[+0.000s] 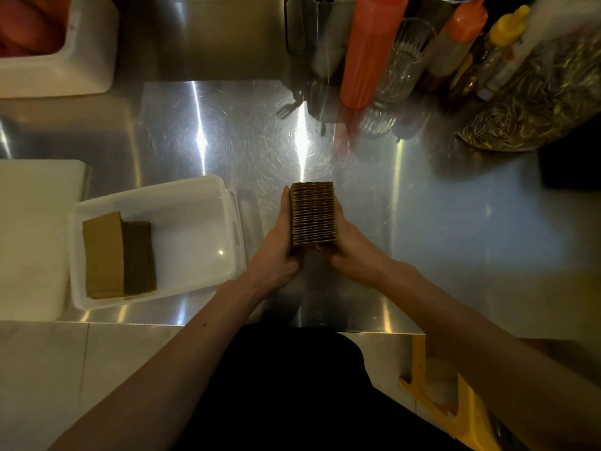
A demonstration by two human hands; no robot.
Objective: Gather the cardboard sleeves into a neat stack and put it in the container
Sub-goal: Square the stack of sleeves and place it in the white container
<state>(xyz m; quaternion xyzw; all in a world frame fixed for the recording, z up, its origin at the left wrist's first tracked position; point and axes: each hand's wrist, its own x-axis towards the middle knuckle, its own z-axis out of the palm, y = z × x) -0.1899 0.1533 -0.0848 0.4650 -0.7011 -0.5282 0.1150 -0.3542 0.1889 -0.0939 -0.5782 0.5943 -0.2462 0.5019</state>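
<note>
A squared-up stack of brown cardboard sleeves (313, 213) stands on edge at the middle of the steel counter. My left hand (280, 245) presses its left side, fingers running up along it. My right hand (349, 247) grips its right side and lower end. The white plastic container (227, 203) sits to the left of the stack. Inside it, against its left wall, lie other stacked sleeves (112, 255).
Sauce bottles (370, 50), a glass (403, 63) and a bag of dried goods (540, 102) crowd the back right. A white tub (87, 56) stands at the back left, a white board (35, 236) left of the container. The counter's front edge (357, 330) is near my body.
</note>
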